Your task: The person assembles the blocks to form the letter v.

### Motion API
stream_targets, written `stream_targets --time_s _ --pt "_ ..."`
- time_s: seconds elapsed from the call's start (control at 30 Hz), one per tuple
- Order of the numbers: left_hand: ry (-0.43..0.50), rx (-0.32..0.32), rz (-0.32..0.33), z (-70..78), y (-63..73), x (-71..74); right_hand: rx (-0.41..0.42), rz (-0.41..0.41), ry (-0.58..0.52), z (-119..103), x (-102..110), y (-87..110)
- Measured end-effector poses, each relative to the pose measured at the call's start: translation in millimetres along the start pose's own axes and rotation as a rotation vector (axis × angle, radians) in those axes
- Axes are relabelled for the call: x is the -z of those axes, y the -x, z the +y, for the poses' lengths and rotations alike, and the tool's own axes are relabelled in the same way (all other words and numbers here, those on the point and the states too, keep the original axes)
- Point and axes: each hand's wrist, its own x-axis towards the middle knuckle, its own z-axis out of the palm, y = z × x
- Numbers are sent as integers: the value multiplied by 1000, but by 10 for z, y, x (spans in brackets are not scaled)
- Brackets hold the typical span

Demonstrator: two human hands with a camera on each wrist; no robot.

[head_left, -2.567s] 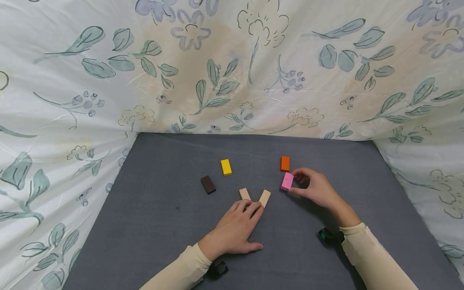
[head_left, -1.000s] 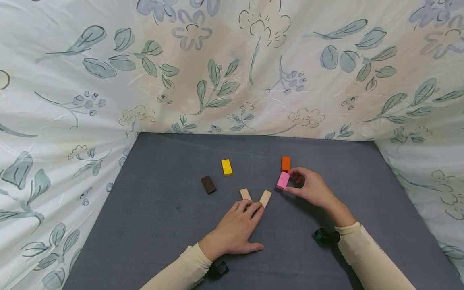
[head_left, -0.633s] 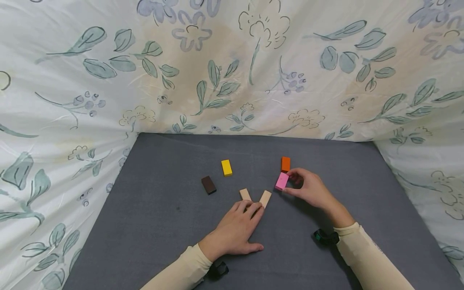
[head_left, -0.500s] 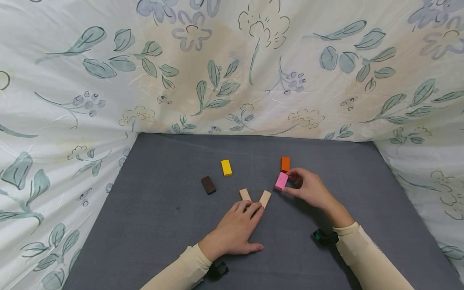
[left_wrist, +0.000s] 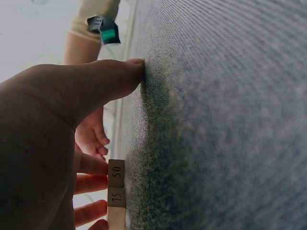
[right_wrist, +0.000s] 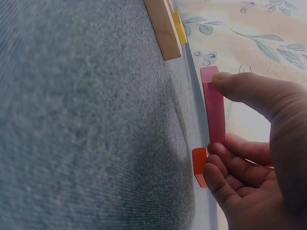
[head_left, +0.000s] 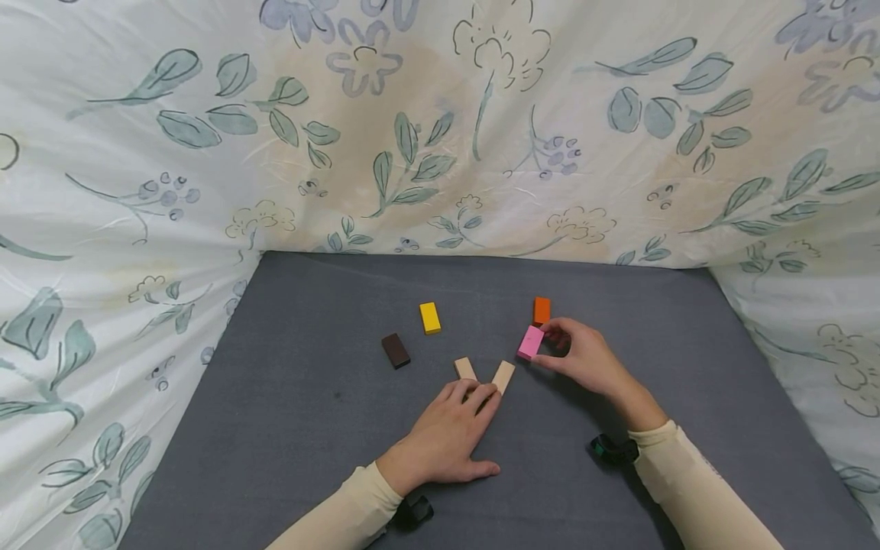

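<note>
My right hand (head_left: 587,357) pinches a pink wooden block (head_left: 530,343) by its two ends, thumb at the near end and fingers at the far end. In the right wrist view the pink block (right_wrist: 214,110) is held above the grey cloth, close by an orange block (right_wrist: 199,165). My left hand (head_left: 447,435) lies palm down, its extended fingertips resting on two plain wooden blocks, a left one (head_left: 464,368) and a right one (head_left: 503,376), set in a V. Fingers hide their near parts. The left wrist view shows block ends (left_wrist: 116,173) printed 50 and 75.
A yellow block (head_left: 429,318) and a dark brown block (head_left: 395,351) lie on the grey cloth (head_left: 296,428), left of the plain pair. The orange block (head_left: 541,310) lies just beyond the pink one. Floral curtains (head_left: 412,153) border the back and sides.
My right hand has carried the pink block a little to the left, closer to the right plain block. The left hand and the other blocks have stayed in place.
</note>
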Motion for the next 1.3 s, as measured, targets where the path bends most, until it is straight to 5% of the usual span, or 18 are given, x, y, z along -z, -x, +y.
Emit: stream_targets --time_s 1.3 --pt "-4 0 21 -3 -20 6 22 0 -3 -119 -129 -74"
